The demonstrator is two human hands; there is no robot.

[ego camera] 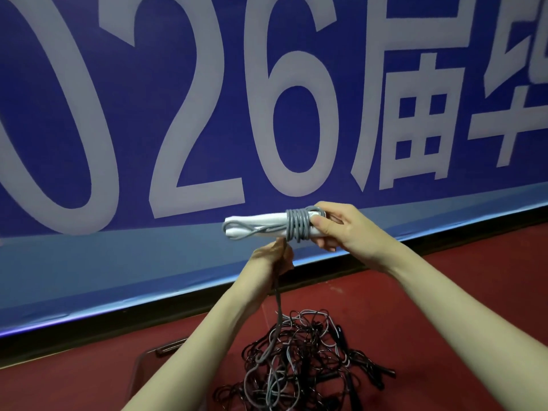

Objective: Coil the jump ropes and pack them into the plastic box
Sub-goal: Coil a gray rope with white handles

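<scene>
My right hand [341, 226] grips a pair of white jump rope handles [255, 225], held level at chest height. Several turns of grey rope [298, 225] are wound around the handles beside my right fingers. Just below them, my left hand [274, 256] pinches the loose grey rope [278, 307], which hangs down to the floor. A tangled pile of black and grey jump ropes [308, 360] lies on the red floor beneath my arms. Part of the clear plastic box [148, 372] shows at the lower left, half hidden by my left forearm.
A big blue banner [207, 114] with white characters fills the wall ahead. A black baseboard [207, 310] runs along its foot. Red floor [459, 292] stretches to the right of the pile.
</scene>
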